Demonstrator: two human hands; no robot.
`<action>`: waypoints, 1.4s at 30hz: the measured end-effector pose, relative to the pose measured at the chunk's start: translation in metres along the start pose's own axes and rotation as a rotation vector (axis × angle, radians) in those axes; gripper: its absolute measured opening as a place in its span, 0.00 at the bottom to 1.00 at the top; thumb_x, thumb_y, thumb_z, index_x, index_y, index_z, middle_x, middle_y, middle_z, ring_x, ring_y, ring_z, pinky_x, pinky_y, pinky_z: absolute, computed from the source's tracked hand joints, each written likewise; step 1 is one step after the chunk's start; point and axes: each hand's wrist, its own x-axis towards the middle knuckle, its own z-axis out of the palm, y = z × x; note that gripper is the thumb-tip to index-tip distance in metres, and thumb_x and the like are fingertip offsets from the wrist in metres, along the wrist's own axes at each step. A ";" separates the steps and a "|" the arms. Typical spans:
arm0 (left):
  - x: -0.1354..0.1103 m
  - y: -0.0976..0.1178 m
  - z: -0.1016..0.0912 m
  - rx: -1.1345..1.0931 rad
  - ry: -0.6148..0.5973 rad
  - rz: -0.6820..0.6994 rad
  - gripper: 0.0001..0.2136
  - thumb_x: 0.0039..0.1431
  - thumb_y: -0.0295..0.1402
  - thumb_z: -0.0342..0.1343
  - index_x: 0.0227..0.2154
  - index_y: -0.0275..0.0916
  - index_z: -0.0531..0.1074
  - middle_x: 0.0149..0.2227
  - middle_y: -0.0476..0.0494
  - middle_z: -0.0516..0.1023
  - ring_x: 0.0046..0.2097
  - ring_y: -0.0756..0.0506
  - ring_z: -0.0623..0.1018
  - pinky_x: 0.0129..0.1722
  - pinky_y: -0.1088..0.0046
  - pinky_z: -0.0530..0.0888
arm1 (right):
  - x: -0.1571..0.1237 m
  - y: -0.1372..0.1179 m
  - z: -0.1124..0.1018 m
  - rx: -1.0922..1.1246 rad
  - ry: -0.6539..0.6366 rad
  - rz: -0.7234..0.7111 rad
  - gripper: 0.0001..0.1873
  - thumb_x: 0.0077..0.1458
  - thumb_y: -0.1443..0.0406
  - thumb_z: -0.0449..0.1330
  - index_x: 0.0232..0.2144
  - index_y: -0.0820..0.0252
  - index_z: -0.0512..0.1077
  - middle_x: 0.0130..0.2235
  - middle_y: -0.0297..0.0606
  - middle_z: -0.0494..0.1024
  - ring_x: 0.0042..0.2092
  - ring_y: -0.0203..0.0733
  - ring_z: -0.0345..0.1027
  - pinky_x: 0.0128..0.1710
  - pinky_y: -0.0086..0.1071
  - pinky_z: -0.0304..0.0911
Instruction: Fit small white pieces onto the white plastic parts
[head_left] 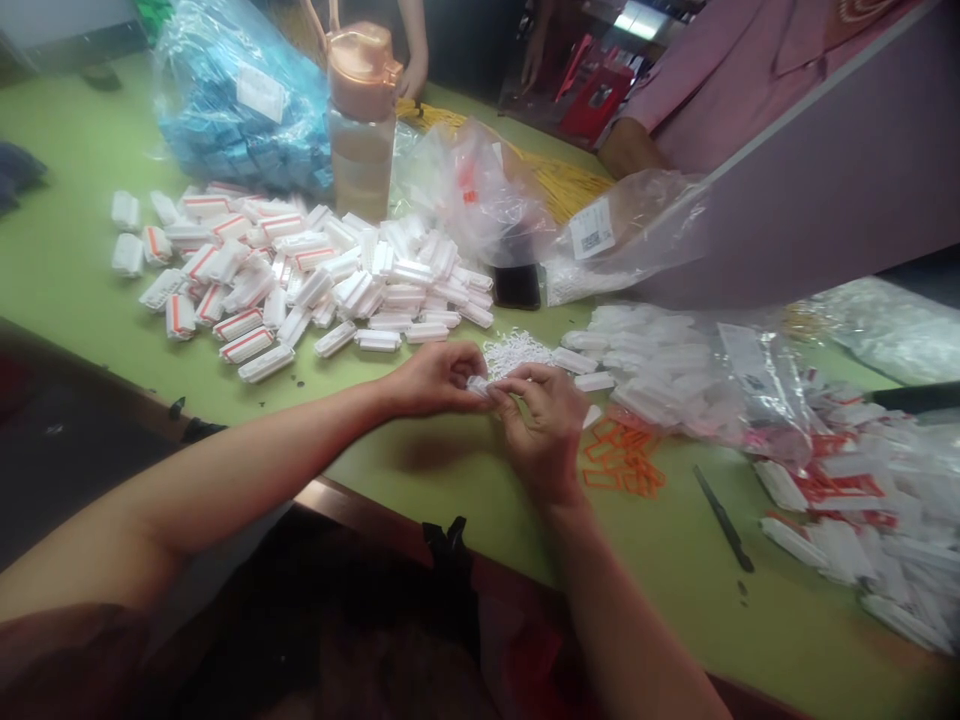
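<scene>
My left hand (435, 378) and my right hand (544, 420) meet above the green table (90, 290), fingers pinched together on one small white plastic piece (478, 384). Just behind the hands lies a heap of tiny white parts (514, 352). Beside my right hand sits a cluster of orange plastic frames (622, 462). A large pile of white clips with orange inserts (300, 275) spreads to the left.
A pink-lidded water bottle (363, 120), a blue bag (240, 100), clear plastic bags (480, 190) and a black phone (517, 286) stand behind. More white parts in bags (675, 365) and loose (862, 520) lie right. A dark tool (724, 520) lies near. Another person's hand (412, 70) rests at the far edge.
</scene>
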 end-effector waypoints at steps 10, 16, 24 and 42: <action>0.000 0.000 -0.001 -0.122 0.055 -0.060 0.14 0.44 0.34 0.66 0.30 0.34 0.67 0.22 0.56 0.64 0.22 0.58 0.63 0.21 0.82 0.59 | -0.006 -0.007 -0.004 -0.179 -0.061 -0.110 0.14 0.63 0.58 0.52 0.43 0.49 0.77 0.44 0.38 0.78 0.44 0.44 0.68 0.49 0.42 0.50; 0.001 -0.003 -0.003 -0.179 0.070 -0.095 0.19 0.40 0.36 0.68 0.32 0.35 0.65 0.25 0.53 0.71 0.26 0.55 0.71 0.26 0.79 0.66 | 0.004 0.019 -0.015 0.088 0.099 0.071 0.18 0.63 0.56 0.49 0.39 0.56 0.77 0.43 0.44 0.76 0.44 0.45 0.68 0.44 0.40 0.60; 0.003 -0.003 -0.005 -0.104 0.124 -0.083 0.21 0.38 0.37 0.69 0.32 0.35 0.66 0.25 0.53 0.70 0.27 0.56 0.69 0.27 0.80 0.64 | 0.000 0.045 -0.014 -0.277 -0.231 0.268 0.14 0.59 0.57 0.52 0.31 0.56 0.74 0.39 0.43 0.78 0.45 0.51 0.63 0.45 0.46 0.47; 0.002 -0.002 -0.002 -0.085 0.091 -0.056 0.18 0.41 0.37 0.68 0.31 0.36 0.66 0.24 0.53 0.69 0.27 0.54 0.70 0.27 0.78 0.67 | 0.003 0.019 -0.016 0.213 -0.125 0.100 0.11 0.60 0.57 0.52 0.30 0.55 0.68 0.33 0.38 0.75 0.36 0.41 0.67 0.37 0.35 0.63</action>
